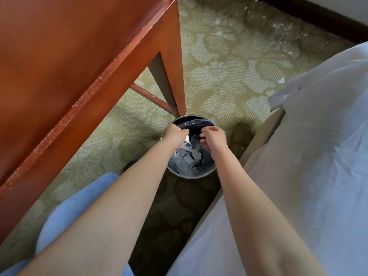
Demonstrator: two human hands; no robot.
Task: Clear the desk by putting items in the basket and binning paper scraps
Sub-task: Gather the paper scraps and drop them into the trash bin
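A round metal bin with a dark plastic liner stands on the carpet beside the desk leg. Several pale paper scraps lie inside it. Both my hands hang over the bin's mouth. My left hand is curled, with a bit of white paper showing under its fingers. My right hand has its fingers bent downward, and I see nothing held in it.
The red-brown wooden desk fills the upper left, its leg reaching down to the bin. A bed with a white sheet runs along the right. Patterned green carpet lies between them. My knee in blue jeans is at lower left.
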